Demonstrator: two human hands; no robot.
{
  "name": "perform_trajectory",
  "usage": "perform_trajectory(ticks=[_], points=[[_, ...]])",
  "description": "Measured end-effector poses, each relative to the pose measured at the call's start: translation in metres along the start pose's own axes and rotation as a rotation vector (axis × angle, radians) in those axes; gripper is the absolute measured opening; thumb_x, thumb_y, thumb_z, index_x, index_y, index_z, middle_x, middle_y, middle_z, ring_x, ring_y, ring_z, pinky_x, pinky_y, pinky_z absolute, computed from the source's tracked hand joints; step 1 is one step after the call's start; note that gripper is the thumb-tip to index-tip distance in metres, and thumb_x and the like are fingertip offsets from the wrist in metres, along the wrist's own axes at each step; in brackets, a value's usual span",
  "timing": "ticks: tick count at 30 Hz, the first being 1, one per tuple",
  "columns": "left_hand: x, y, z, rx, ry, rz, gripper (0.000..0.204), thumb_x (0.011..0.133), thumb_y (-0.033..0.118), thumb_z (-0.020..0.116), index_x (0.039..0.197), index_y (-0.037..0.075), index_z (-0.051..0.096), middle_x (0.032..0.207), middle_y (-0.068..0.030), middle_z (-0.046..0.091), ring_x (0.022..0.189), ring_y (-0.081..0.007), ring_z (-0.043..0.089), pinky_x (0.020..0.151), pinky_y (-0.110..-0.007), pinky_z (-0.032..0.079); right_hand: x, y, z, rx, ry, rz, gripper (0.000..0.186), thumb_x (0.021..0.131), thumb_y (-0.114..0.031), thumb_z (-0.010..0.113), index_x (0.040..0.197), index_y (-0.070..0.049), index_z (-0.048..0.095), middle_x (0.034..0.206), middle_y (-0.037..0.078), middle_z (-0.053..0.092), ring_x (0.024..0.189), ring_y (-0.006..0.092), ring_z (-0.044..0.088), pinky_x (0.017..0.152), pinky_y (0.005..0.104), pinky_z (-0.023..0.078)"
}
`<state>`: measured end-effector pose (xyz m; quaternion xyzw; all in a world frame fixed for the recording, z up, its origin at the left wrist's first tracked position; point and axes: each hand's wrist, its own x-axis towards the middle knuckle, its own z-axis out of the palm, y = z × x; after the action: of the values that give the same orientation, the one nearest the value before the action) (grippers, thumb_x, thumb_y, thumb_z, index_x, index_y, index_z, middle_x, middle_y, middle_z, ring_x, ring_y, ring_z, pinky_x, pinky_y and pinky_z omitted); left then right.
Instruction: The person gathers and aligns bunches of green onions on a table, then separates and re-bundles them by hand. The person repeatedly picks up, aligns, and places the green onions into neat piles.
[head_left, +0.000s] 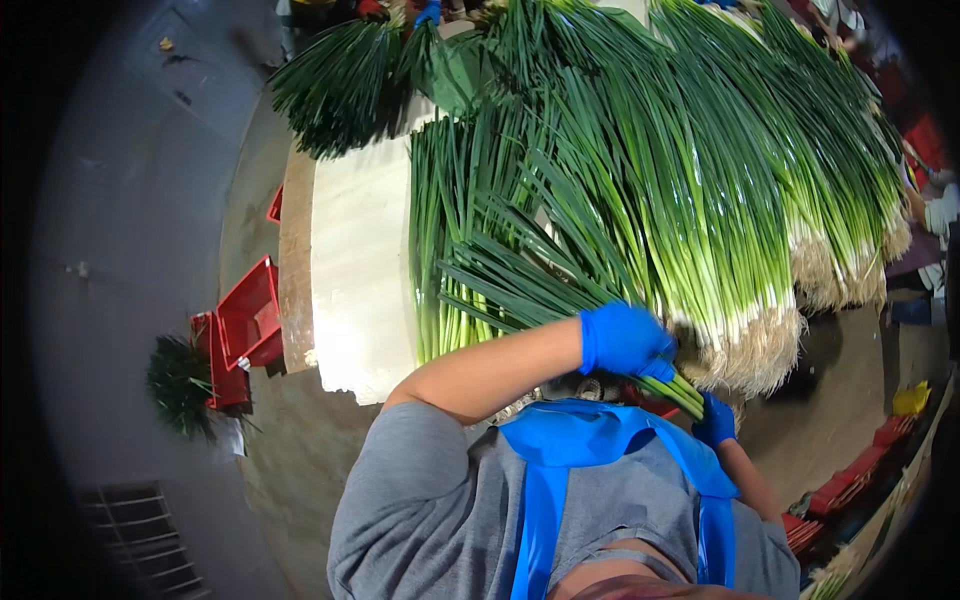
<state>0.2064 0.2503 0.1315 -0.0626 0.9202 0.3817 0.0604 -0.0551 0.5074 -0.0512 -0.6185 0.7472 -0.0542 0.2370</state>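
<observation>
My left hand (628,342), in a blue glove, is closed around a bunch of green onions (685,394). The dark leaves of this bunch fan out to the far left across other stalks on the table. At its near, lower end is my right hand (715,420), also blue-gloved and closed on the stalks; its fingers are partly hidden. The root ends of the held bunch are covered by that hand. Just beyond my hands lies a large pile of green onions (690,200), their whitish roots (750,350) hanging at the near table edge.
A pale board (362,250) covers the table's left part. Red crates (250,312) stand on the floor at left, beside loose greens (178,385). Across the table a co-worker's blue-gloved hand (428,13) touches leaves. More red crates (850,480) line the right side.
</observation>
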Motion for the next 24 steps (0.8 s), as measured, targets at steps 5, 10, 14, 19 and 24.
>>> perform_trajectory(ticks=[5, 10, 14, 19, 24], points=[[-0.017, -0.085, 0.137, -0.698, -0.155, -0.056, 0.052, 0.085, 0.046, 0.048, 0.120, 0.008, 0.050, 0.102, -0.0154, 0.060, 0.093, -0.0253, 0.057, 0.078, -0.035, 0.045, -0.011, -0.028, -0.060, 0.174, -0.240, 0.095, 0.059, 0.063, -0.008, 0.060, 0.119, -0.013, 0.044, 0.100, 0.019, 0.058, 0.091, 0.0384, 0.055, 0.076, 0.0395, 0.047], [0.006, -0.094, 0.183, -1.875, -0.067, 0.212, 0.072, 0.079, 0.052, 0.051, 0.134, 0.010, 0.030, 0.127, -0.0130, 0.043, 0.119, -0.0271, 0.040, 0.099, -0.043, 0.031, -0.024, -0.060, -0.126, 0.128, -0.188, -0.019, 0.051, 0.063, -0.006, 0.059, 0.112, -0.008, 0.046, 0.090, 0.018, 0.059, 0.084, 0.0373, 0.057, 0.069, 0.0381, 0.047], [0.019, -0.071, 0.160, -1.900, 0.213, 0.548, 0.067, 0.078, 0.045, 0.058, 0.130, 0.009, 0.036, 0.131, -0.0118, 0.040, 0.123, -0.0267, 0.035, 0.102, -0.042, 0.028, -0.037, -0.098, -0.164, 0.033, -0.062, -0.121, 0.049, 0.064, -0.002, 0.057, 0.111, -0.007, 0.048, 0.091, 0.019, 0.059, 0.082, 0.0382, 0.056, 0.067, 0.0388, 0.047], [0.009, -0.061, 0.115, -1.506, 0.646, 0.565, 0.055, 0.081, 0.034, 0.060, 0.124, 0.005, 0.043, 0.125, -0.0092, 0.045, 0.113, -0.0224, 0.044, 0.096, -0.037, 0.035, -0.033, -0.139, -0.181, 0.079, 0.088, -0.243, 0.052, 0.064, 0.000, 0.054, 0.115, -0.004, 0.046, 0.096, 0.018, 0.058, 0.085, 0.0342, 0.057, 0.071, 0.0357, 0.047], [-0.057, -0.020, -0.010, -1.341, 0.839, 0.460, 0.044, 0.086, 0.037, 0.051, 0.118, 0.007, 0.049, 0.113, -0.0050, 0.053, 0.101, -0.0149, 0.050, 0.088, -0.030, 0.039, 0.012, -0.173, -0.151, 0.292, 0.174, -0.168, 0.060, 0.065, 0.002, 0.054, 0.123, -0.002, 0.037, 0.098, 0.012, 0.056, 0.088, 0.0187, 0.055, 0.076, 0.0284, 0.045]])
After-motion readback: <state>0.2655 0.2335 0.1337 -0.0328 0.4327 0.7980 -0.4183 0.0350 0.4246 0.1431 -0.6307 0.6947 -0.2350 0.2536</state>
